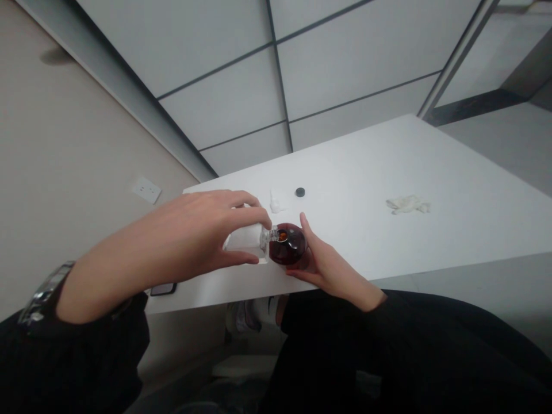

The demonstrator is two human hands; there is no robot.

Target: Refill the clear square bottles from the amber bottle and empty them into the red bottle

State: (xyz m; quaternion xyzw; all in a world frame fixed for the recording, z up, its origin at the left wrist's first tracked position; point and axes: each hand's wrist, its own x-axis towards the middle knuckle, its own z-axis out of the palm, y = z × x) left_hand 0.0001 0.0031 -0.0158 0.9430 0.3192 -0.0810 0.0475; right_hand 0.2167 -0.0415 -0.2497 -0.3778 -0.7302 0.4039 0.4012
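Note:
My left hand (215,230) is closed around a clear glass bottle (250,238), tipped on its side with its threaded neck pointing right. That neck meets the open mouth of a dark amber bottle (288,253); whether the two touch I cannot tell. The amber bottle is gripped by my right hand (321,259), thumb on the far side and fingers beneath. Liquid passing between them cannot be made out. Just beyond the bottles, a small dark cap (300,192) lies on the white table (353,172).
A small white translucent piece (276,202) lies left of the cap. Farther right is a crumpled pale cloth or tissue (407,204). A phone (164,288) sits at the near left edge, partly under my left arm. A panelled wall stands behind the table.

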